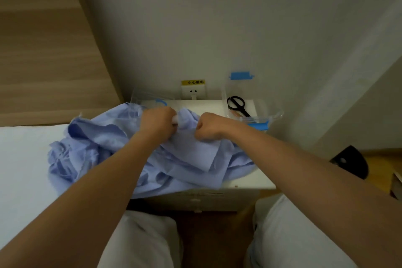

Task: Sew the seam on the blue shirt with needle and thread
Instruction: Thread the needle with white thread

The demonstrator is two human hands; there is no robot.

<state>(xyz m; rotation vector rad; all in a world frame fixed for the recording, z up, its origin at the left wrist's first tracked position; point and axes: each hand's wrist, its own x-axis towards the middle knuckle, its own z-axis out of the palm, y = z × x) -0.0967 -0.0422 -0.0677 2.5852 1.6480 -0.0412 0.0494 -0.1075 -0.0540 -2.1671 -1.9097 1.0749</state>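
Head view | left hand (pixel 158 123) grip clamped on blue shirt (pixel 191 155) | right hand (pixel 209 126) grip clamped on it

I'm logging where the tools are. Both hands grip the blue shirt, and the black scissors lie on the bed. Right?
Not quite. The head view shows the scissors lying in the clear box at the back right of the nightstand instead. The rest holds: the left hand and the right hand both grip the shirt.
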